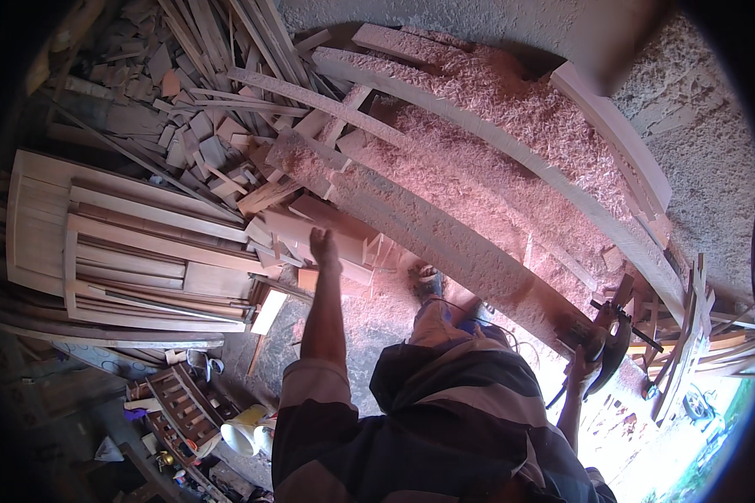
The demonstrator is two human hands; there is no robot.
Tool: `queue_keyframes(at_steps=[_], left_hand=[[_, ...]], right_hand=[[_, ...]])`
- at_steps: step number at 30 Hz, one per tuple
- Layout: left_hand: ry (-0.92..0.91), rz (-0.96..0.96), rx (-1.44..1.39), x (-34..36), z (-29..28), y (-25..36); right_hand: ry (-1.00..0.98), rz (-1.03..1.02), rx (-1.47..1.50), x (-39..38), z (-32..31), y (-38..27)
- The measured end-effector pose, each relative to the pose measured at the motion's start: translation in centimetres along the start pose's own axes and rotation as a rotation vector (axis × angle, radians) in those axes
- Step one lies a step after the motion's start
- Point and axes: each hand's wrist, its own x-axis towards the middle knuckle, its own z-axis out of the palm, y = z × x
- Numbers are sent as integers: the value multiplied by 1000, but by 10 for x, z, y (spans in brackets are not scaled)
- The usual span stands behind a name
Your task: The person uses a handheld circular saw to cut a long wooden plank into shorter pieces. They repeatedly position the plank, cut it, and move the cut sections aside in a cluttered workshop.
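Observation:
My right hand (580,370) is closed round the handle of a dark electric planer (602,342). The planer sits at the near right end of a long, wide wooden plank (445,235), which runs diagonally from upper left to lower right and is dusted with shavings. On the left, my bare forearm reaches forward. My left hand (324,249) is held out with nothing visible in it, its fingers looking extended. It appears over reddish boards (344,239) lying beside the plank's far left end; whether it touches them I cannot tell.
Pink shavings (512,109) heap beyond the plank, around a long curved beam (512,151) and another curved piece (621,142). Scrap blocks (201,142) pile at upper left. Stacked wooden frames (143,243) lie left. A cord (524,345) runs near my legs. Bright daylight fills the lower right.

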Motion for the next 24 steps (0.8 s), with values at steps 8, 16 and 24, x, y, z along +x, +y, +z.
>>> queue_keyframes(at_steps=[8, 16, 24], left_hand=[[-297, 350, -173, -95, 124, 44], [-842, -137, -167, -211, 323, 165], [-1169, 1338, 295, -406, 540, 224]], right_hand=[[166, -174, -48, -4, 13, 14], [226, -221, -121, -17, 16, -11], [85, -113, 1, -22, 7, -24]])
